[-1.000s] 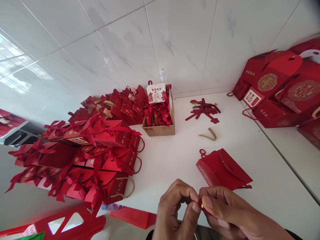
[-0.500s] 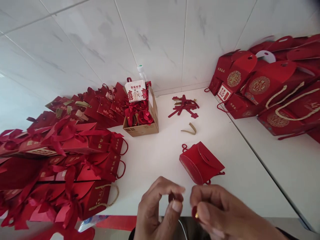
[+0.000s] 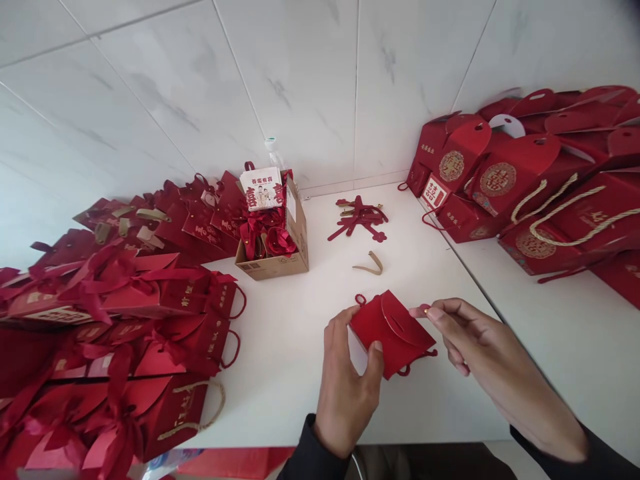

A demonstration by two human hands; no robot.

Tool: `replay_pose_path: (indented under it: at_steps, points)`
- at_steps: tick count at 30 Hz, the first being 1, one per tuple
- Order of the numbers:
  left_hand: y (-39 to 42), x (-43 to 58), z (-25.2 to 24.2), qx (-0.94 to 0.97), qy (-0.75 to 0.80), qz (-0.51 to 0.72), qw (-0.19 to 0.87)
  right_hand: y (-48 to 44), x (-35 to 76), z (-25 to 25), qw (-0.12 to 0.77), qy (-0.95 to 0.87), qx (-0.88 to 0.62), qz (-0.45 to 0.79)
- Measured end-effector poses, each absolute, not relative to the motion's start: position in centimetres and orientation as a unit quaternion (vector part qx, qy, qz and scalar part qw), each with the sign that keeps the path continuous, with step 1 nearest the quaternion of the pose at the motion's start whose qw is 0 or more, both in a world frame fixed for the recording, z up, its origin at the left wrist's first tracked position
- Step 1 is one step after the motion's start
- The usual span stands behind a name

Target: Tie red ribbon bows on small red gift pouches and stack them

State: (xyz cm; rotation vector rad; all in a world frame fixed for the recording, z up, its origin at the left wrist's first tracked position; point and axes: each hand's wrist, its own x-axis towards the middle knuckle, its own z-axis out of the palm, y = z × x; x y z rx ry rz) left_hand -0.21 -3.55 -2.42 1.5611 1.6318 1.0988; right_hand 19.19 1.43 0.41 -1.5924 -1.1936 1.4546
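A small red gift bag (image 3: 395,328) with a curved flap and thin cord handles lies on the white table (image 3: 310,333). My left hand (image 3: 347,383) grips its near left corner between thumb and fingers. My right hand (image 3: 475,340) hovers at the bag's right edge, pinching a tiny red piece with a gold dot (image 3: 421,310) between thumb and forefinger.
Stacks of red ribbon-tied bags (image 3: 115,313) fill the left side. A cardboard box (image 3: 280,257) of red ribbons stands at the back. Loose red cut-outs (image 3: 359,219) and a tan strip (image 3: 370,265) lie behind the bag. Larger red boxes (image 3: 525,187) with rope handles pile up right.
Both hands moved forward from the table's near edge to the small bag. My left hand took hold of the bag; the right still pinches the tiny red piece.
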Motion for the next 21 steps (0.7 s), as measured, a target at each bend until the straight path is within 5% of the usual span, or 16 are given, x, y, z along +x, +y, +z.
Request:
replay_pose_path:
  at_steps: [13, 21]
  points:
    - [-3.9, -2.1, 0.9, 0.575, 0.633, 0.465, 0.228, 0.3, 18.9, 1.7, 0.294, -0.5, -0.59, 0.562]
    - [-3.7, -0.7, -0.8, 0.623, 0.645, 0.396, 0.196, 1.1, 18.9, 1.5, 0.289, -0.544, -0.56, 0.555]
